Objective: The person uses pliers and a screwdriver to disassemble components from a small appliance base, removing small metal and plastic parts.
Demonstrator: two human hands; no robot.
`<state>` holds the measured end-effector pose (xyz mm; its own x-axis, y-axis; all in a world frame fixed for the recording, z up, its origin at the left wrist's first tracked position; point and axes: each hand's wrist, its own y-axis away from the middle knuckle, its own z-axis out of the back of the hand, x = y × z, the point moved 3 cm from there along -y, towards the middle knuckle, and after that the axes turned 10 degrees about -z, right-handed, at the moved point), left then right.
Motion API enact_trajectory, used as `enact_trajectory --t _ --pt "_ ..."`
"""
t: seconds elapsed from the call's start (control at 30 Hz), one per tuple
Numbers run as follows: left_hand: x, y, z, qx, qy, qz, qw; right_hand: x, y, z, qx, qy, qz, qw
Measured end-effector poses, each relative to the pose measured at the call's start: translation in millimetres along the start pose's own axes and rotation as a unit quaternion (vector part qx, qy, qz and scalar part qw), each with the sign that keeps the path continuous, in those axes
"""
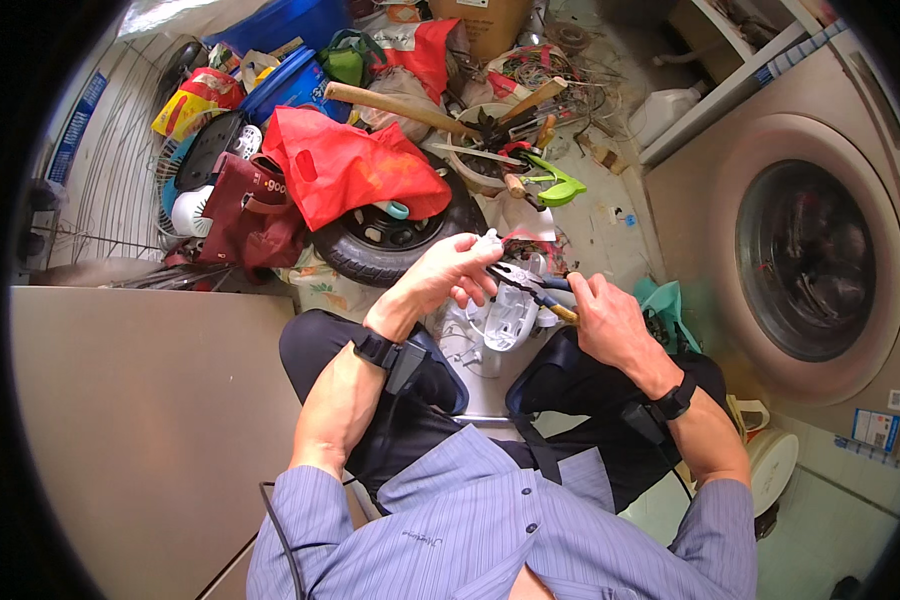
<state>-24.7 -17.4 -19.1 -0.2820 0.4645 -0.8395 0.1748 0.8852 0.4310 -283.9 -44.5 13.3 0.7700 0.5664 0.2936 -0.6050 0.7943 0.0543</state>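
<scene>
Head view: a small white plastic piece (488, 243) is pinched between the thumb and fingers of the left hand (442, 273), raised above a person's knees. Black-jawed pliers with blue-and-yellow handles (536, 291) are grasped in the right hand (615, 318), their nose brought up beside the left fingers. Just below lies a translucent white plastic housing with a rounded end (510, 322).

The step in hand is judged to be plier work on the small piece. It would be best done with the piece pinched firmly near the point of bite, fingertips kept clear of the jaws, and pressure added gradually, since thin plastic may crack. Any loose fragment would be more easily found if the work were kept low over the housing.

Whether anything is gripped at the plier tips cannot be told; they are crowded by the fingers. The handle ends are covered by the right palm, and the housing is partly crossed by the pliers. Farther out, a black-tyred wheel (375, 262) is half hidden by a crumpled red plastic bag (345, 165), and a beige front-loading washing machine (705, 235) is cut off by the fisheye rim.
</scene>
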Motion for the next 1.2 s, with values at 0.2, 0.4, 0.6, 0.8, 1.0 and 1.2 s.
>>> enact_trajectory --t 0.2,0.4,0.6,0.8,1.0,1.2 --pt "6 -7 4 -0.042 -0.111 -0.011 0.993 4 -2 6 -0.036 0.033 0.023 0.999" --pt "14 -18 8 -0.095 0.011 -0.108 0.990 8 1 8 -0.005 0.005 0.010 1.000" --pt "27 -29 16 -0.064 0.097 -0.077 0.990 13 5 10 0.050 -0.043 -0.001 0.998" --pt "13 -28 46 -0.106 0.198 -0.131 0.966 8 7 16 0.166 -0.239 -0.064 0.955" --pt "5 -25 13 0.075 0.376 -0.088 0.919 -13 0 0 0.334 -0.403 -0.165 0.836" --pt "7 -20 16 0.052 0.352 -0.134 0.925 -12 0 4 0.379 -0.450 -0.171 0.790"
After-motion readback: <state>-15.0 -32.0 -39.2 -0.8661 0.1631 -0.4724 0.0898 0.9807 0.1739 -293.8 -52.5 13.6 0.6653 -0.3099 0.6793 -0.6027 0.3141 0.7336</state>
